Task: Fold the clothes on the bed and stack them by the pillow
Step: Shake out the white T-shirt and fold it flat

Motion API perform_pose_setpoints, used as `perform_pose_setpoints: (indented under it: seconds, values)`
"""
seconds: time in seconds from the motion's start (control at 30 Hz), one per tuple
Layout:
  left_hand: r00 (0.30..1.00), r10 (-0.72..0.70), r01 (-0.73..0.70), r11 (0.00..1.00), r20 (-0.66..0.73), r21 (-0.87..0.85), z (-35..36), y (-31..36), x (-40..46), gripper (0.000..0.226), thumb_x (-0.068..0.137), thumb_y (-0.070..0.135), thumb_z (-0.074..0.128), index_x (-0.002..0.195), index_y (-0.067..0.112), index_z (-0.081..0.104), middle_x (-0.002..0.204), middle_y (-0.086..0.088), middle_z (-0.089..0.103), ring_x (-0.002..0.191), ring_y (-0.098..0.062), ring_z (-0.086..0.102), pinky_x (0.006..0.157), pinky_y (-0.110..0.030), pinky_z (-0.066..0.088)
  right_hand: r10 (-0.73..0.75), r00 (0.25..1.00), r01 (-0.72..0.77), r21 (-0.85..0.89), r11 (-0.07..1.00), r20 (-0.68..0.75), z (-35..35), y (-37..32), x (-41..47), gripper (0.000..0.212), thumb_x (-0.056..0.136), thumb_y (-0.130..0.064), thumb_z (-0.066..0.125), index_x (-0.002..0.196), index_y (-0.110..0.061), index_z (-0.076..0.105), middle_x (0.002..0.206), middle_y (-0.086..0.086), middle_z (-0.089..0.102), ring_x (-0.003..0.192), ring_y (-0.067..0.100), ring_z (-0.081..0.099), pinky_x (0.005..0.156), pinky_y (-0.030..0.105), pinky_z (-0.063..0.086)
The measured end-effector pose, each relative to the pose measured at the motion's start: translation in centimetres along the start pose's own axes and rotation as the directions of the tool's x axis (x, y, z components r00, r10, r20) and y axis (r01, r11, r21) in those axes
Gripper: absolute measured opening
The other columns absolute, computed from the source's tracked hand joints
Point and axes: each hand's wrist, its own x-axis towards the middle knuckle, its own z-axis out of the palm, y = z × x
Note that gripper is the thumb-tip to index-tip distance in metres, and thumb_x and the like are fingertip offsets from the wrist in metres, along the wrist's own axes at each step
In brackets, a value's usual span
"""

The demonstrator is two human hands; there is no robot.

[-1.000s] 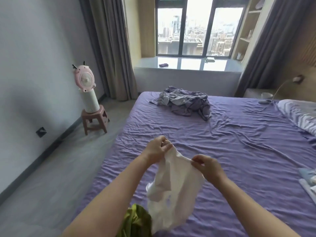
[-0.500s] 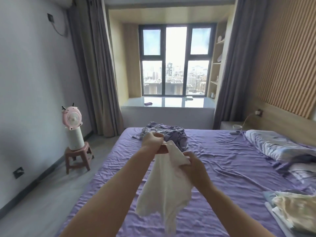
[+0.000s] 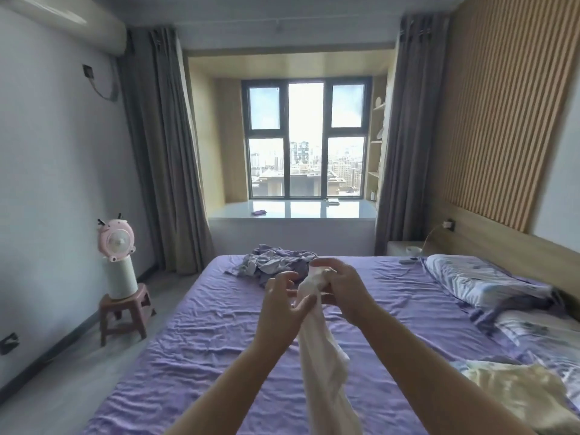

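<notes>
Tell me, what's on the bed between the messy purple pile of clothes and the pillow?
Only bare, wrinkled purple sheet lies between the crumpled pile and the pillow, besides a thin cord trailing near the pillow, as the head view shows.

Two bare forearms, no sleeves, no jewellery

one head-worn view, close above the hands, facing the far window [image 3: 306, 142].

Right hand [image 3: 340, 287] raised, fingers gripping, left hand [image 3: 282, 304] fingers spread, seemingly loose
</notes>
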Motion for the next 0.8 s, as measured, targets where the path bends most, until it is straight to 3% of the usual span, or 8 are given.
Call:
perform_pose_setpoints:
  seconds: [0.2,0.3,0.33,0.47,0.57,0.67,0.73,0.8]
  values:
    - [0.998,0.001,-0.001,1.000,0.057,0.009,2.2,2.2,-2.1,0.060,0.067,0.049,0.076,0.117,0.025,0.054,0.109,0.013,0.058,0.100,-0.001,0.056,0.083,-0.024,0.048,-0.036,0.991,0.031,0.039,0.999,0.132,-2.5,-3.0,-1.3,0.037,0.085,0.015,0.041,0.118,0.004,0.052,0.097,0.016,0.056,0.083,0.028,0.063,0.070,0.028,0.059]
    - [0.998,0.037,-0.032,0.995,-0.053,0.096,2.2,3.1,-1.6,0.011,0.083,0.020,0.068,0.077,0.026,0.060,0.064,0.018,0.056,0.062,0.003,0.051,0.059,-0.017,0.038,-0.096,0.985,0.111,-0.102,0.988,0.143,-3.7,-3.6,-1.8,0.037,0.086,0.015,0.047,0.122,0.006,0.051,0.100,0.018,0.052,0.091,0.027,0.060,0.071,0.028,0.059]
    - [0.997,0.033,-0.028,0.996,-0.064,0.079,2.1,3.3,-1.2,0.027,0.085,0.016,0.066,0.063,0.026,0.054,0.050,0.017,0.050,0.051,0.003,0.044,0.052,-0.014,0.033,-0.119,0.983,0.143,-0.172,0.975,0.139,-4.1,-3.7,-2.0,0.032,0.087,0.009,0.054,0.118,0.005,0.055,0.098,0.016,0.055,0.088,0.024,0.061,0.070,0.028,0.059]
    - [0.998,-0.047,0.052,0.984,0.033,-0.172,1.2,4.9,-0.4,0.016,0.081,0.017,0.072,0.071,0.027,0.063,0.056,0.011,0.064,0.051,0.002,0.056,0.050,-0.013,0.044,-0.286,0.944,0.325,-0.599,0.732,0.163,-5.7,-3.4,-3.6,0.012,0.082,-0.016,0.070,0.093,-0.016,0.073,0.075,-0.006,0.065,0.066,0.005,0.061,0.066,0.027,0.054]
    - [0.988,0.006,0.029,0.974,0.154,-0.226,0.7,5.8,-0.2,0.012,0.080,0.017,0.073,0.073,0.026,0.070,0.062,0.004,0.069,0.055,-0.001,0.060,0.053,-0.015,0.046,-0.440,0.869,0.461,-0.697,0.550,0.228,-6.2,-3.2,-4.8,0.032,0.080,-0.030,0.072,0.112,-0.024,0.067,0.098,-0.007,0.059,0.081,-0.001,0.054,0.076,0.010,0.040]
    - [0.971,0.010,0.058,0.959,0.238,-0.279,0.0,6.3,0.2,0.012,0.082,0.017,0.072,0.075,0.027,0.072,0.070,-0.004,0.071,0.062,-0.009,0.061,0.061,-0.024,0.050,-0.335,0.892,0.451,-0.561,0.694,0.303,-6.0,-3.7,-5.6,0.052,0.086,-0.022,0.066,0.134,-0.022,0.046,0.126,-0.009,0.052,0.112,0.002,0.050,0.087,-0.001,0.035]
    - [0.966,-0.009,0.089,0.950,0.258,-0.298,-0.9,6.2,0.3,0.009,0.080,0.018,0.073,0.078,0.025,0.068,0.075,-0.008,0.070,0.064,-0.013,0.062,0.064,-0.030,0.051,-0.193,0.929,0.313,-0.390,0.866,0.317,-5.3,-4.1,-6.1,0.047,0.086,-0.016,0.066,0.130,-0.018,0.049,0.116,-0.002,0.064,0.102,0.006,0.060,0.084,0.008,0.045]
    - [0.967,-0.036,0.104,0.960,0.254,-0.258,-2.0,6.1,0.5,0.013,0.078,0.021,0.075,0.082,0.023,0.063,0.076,-0.006,0.070,0.060,-0.008,0.062,0.060,-0.024,0.051,-0.148,0.940,0.267,-0.396,0.878,0.307,-4.0,-4.1,-6.4,0.026,0.086,-0.020,0.066,0.111,-0.012,0.064,0.099,0.011,0.070,0.086,0.010,0.062,0.079,0.023,0.050]
